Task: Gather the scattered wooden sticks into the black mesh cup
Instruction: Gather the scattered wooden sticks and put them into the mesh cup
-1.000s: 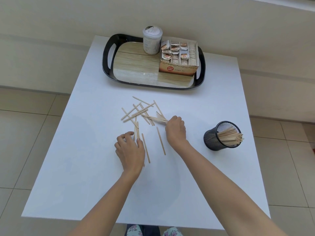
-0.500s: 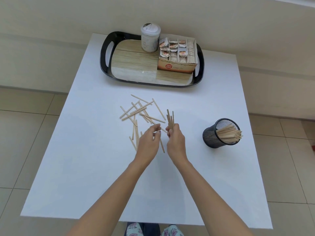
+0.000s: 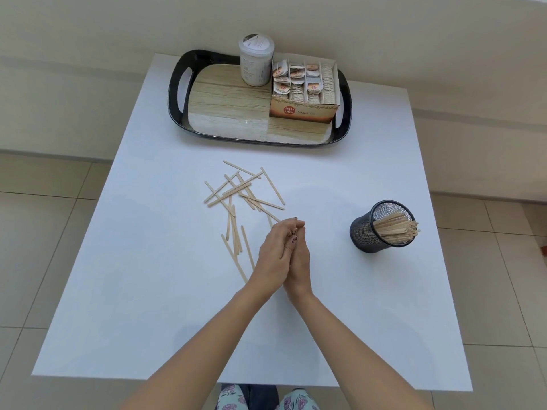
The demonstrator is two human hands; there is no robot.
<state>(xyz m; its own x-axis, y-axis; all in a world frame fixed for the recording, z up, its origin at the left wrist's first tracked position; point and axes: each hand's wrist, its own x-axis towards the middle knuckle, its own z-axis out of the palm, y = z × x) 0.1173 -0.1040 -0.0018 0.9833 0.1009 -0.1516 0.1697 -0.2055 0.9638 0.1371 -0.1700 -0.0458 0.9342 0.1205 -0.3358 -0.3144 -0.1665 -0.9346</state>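
Observation:
Several thin wooden sticks (image 3: 239, 196) lie scattered on the white table (image 3: 148, 291), left of and beyond my hands. My left hand (image 3: 273, 255) and my right hand (image 3: 299, 258) are pressed together palm to palm at the table's middle, closed around a small bundle of sticks. Only the bundle's tips (image 3: 293, 232) show between the fingers. The black mesh cup (image 3: 364, 235) stands to the right of my hands, apart from them. Many sticks lean out of it toward the right.
A black tray (image 3: 177, 93) with a wood-pattern floor sits at the table's far edge. It holds a white lidded jar (image 3: 256, 63) and an open box of tea bags (image 3: 305, 90). Tiled floor surrounds the table.
My hands have come together and closed around the sticks, which stood up from the right hand's fingers half a second ago. A second ago both hands were apart, picking sticks off the table.

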